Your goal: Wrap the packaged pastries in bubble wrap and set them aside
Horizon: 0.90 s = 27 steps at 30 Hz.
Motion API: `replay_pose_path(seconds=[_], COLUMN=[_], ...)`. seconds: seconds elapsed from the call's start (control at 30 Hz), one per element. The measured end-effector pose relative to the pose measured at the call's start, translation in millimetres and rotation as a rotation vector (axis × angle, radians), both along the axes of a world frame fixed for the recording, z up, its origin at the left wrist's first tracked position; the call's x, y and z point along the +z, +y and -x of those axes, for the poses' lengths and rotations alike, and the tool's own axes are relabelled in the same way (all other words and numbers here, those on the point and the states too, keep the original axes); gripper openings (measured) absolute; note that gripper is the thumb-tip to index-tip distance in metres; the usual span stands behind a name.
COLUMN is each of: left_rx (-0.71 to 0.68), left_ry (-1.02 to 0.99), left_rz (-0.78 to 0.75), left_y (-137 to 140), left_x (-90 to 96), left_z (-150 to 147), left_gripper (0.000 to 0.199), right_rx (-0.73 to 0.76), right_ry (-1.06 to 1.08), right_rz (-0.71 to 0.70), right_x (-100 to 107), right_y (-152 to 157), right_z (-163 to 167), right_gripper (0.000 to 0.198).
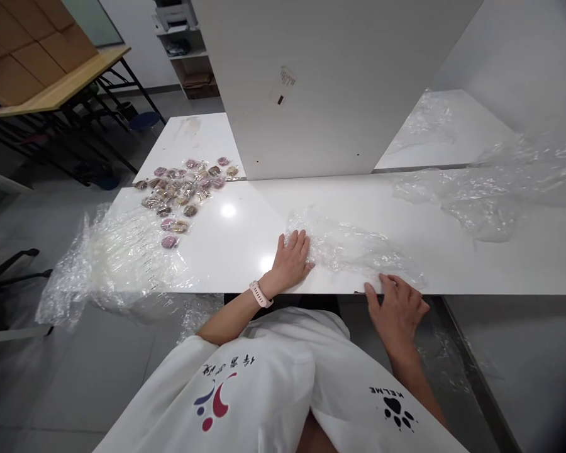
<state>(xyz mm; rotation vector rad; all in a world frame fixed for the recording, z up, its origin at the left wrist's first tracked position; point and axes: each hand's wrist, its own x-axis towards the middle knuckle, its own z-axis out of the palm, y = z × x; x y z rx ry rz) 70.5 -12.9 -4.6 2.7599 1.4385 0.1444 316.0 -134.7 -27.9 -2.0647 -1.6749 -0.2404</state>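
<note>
My left hand [290, 261] lies flat, palm down, with its fingers stretched out over the left end of a crumpled piece of clear plastic film [344, 246]. A pale pink band circles that wrist. At the table's front edge, my right hand [397, 309] is near the film's lower right corner, thumb apart from the other fingers. Nothing shows in its grasp. The film rests on the white table [245, 251] directly in front of me.
Several small wrapped pink and brown pieces [183, 189] lie at the left. Clear plastic packaging [122, 258] overhangs the left front edge. More clear film [490, 195] spreads at the right. A white upright panel [330, 94] stands behind the table.
</note>
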Motion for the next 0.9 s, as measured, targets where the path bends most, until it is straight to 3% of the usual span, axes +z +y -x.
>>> replay_pose_path(seconds=[0.13,0.23,0.3,0.37,0.47,0.67,0.83,0.9], left_rx=[-0.032,-0.049,-0.070,-0.084,-0.068,-0.001,0.221,0.184], left_ry=[0.022,0.010,-0.042,-0.117,-0.221,-0.278,-0.397,-0.369], left_rz=[-0.008,-0.038,-0.044,-0.013,0.048,0.065,-0.298,-0.293], left_y=[2,3,7,10,12,-14,-35,-31], left_x=[1.2,0.4,-2.1,-6.4,-15.3,-28.3,-17.0,-9.1], left_z=[-2,0,3,6,17,43,56,61], left_gripper=[0.060,0.054,0.047,0.041,0.037,0.030,0.026,0.040], right_rx=[0.159,0.267,0.441,0.695,0.976,0.993,0.924,0.957], right_ry=[0.095,0.402,0.611,0.731,0.753,0.800,0.876,0.862], right_rz=[0.038,0.015,-0.018,0.009,0.199,0.401,0.357,0.317], right_x=[2,13,26,38,51,47,25,20], right_y=[62,121,148,159,157,148,157,159], right_z=[14,42,69,99,132,144,147,147], right_gripper=[0.041,0.039,0.034,0.028,0.026,0.027,0.028,0.022])
